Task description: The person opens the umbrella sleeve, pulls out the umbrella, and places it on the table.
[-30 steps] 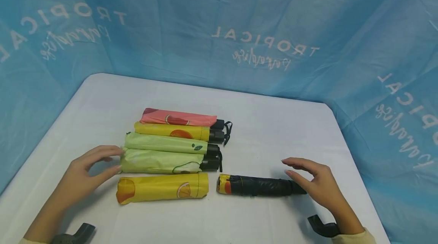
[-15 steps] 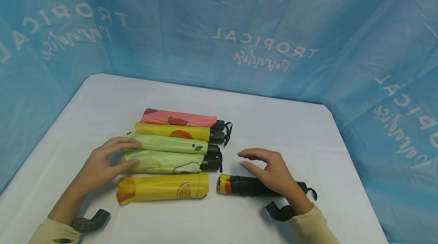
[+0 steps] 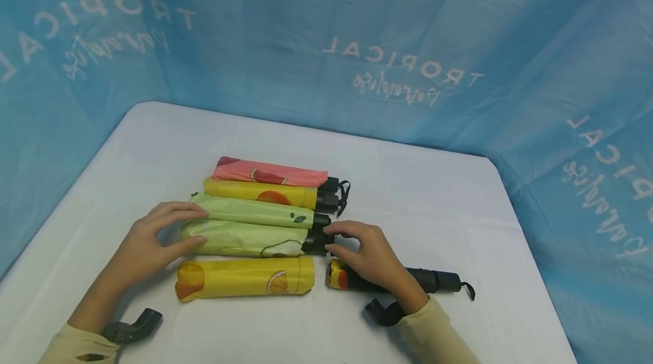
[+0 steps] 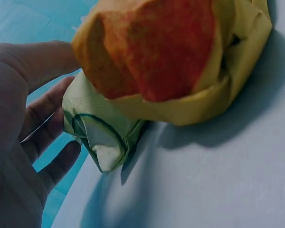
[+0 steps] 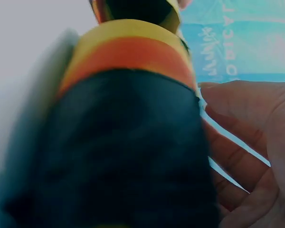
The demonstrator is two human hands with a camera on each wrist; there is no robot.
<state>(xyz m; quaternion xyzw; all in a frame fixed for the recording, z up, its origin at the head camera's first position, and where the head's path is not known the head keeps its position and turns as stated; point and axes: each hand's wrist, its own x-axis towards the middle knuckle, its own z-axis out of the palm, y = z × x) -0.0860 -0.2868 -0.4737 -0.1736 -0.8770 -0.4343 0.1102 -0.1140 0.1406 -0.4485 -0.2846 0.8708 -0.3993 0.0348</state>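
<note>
My left hand (image 3: 145,245) spreads over the left ends of two light green folded umbrellas, the nearer one (image 3: 245,239) and the farther one (image 3: 245,211), thumb and fingers apart. In the left wrist view, a green sleeve end (image 4: 97,126) lies beside the fingers; whether they touch is unclear. My right hand (image 3: 372,256) reaches over a black folded umbrella (image 3: 425,279), fingertips and thumb at the nearer green umbrella's black handle (image 3: 315,244), forming a loose C. A yellow umbrella sleeve (image 3: 234,280) with orange prints lies in front, no handle showing.
Behind the green pair lie a yellow umbrella (image 3: 237,189) and a pink one (image 3: 301,176), handles to the right. All rest on a white table (image 3: 418,188). A blue curtain (image 3: 285,69) with white lettering surrounds its back and sides.
My right hand has moved left, from over the black umbrella's handle end to the green umbrella's handle. My left hand has moved right over the green umbrellas' ends, then stayed. The umbrellas have not moved.
</note>
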